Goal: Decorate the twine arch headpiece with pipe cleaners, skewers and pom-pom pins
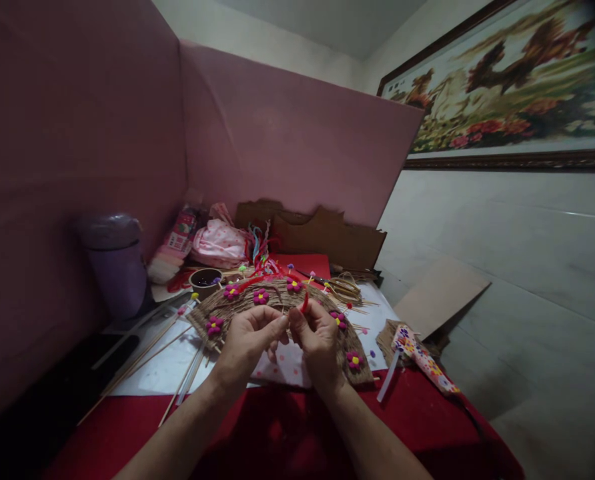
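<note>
My left hand (pixel 257 333) and my right hand (pixel 317 337) meet fingertip to fingertip over the table, both pinched closed. A short red fuzzy pipe cleaner (pixel 305 303) sticks up from the fingers of my right hand. What lies between the fingertips of my left hand is too small to make out. Below and behind both hands spreads a fan-shaped piece wrapped in brown twine (pixel 362 380), dotted with magenta flowers with yellow centres, such as one flower (pixel 215 325) at its left. Under the hands shows a white cloth with pink dots (pixel 282 370).
At right lies a flower-patterned glue gun (pixel 422 360) with a clear glue stick (pixel 388 379). Thin wooden sticks (pixel 142 360) lie at left. Behind stand a cup of dark liquid (pixel 206 279), coloured pipe cleaners (pixel 261 250) and cardboard (pixel 327 240). A purple bin (pixel 117 273) stands far left.
</note>
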The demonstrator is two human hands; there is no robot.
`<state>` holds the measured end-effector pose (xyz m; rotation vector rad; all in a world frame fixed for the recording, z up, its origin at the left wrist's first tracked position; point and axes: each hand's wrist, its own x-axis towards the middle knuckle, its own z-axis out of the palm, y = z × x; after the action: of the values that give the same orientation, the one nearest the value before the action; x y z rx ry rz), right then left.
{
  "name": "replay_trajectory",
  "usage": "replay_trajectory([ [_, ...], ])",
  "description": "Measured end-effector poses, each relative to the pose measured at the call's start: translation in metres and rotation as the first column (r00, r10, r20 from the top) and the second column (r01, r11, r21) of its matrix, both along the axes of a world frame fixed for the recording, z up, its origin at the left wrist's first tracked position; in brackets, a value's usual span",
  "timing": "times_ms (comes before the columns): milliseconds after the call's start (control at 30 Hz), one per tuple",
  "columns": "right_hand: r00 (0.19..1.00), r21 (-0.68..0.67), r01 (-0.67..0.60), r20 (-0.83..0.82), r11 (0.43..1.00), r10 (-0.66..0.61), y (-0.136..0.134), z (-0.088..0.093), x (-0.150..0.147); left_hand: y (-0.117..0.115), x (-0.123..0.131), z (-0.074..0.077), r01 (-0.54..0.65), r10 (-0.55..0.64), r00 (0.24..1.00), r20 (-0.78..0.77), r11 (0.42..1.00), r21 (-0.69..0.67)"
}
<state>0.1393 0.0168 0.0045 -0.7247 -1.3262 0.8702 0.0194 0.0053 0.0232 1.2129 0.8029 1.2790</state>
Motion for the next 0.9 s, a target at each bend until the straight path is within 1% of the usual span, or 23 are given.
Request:
replay_trajectory([
  [200,0.999,0.011,0.019,0.030,1.000,-0.019,-0.0003,-0.0011,0.0010,0.0037,-0.0019,-0.0051,0.051,-0.050,0.996,0.070,0.998,-0.023],
  [300,0.999,0.009,0.010,0.046,1.000,-0.010,0.0000,-0.0004,0.0011,0.0033,-0.0025,-0.0055,0.069,-0.066,0.995,0.078,0.997,-0.030],
  [567,1.000,0.012,-0.020,0.021,1.000,0.019,0.0007,-0.0014,-0.0003,0.0011,-0.0030,-0.0067,0.075,-0.073,0.993,0.093,0.997,-0.015],
  [767,1.000,0.010,-0.006,0.027,1.000,0.006,-0.0008,0.0012,0.0009,0.0029,-0.0018,-0.0056,-0.012,0.011,0.998,0.063,1.000,0.010],
  [900,0.999,0.010,-0.004,0.034,1.000,0.003,-0.0022,0.0016,0.0011,0.0041,-0.0019,-0.0045,-0.043,0.041,0.999,0.030,0.998,0.045],
])
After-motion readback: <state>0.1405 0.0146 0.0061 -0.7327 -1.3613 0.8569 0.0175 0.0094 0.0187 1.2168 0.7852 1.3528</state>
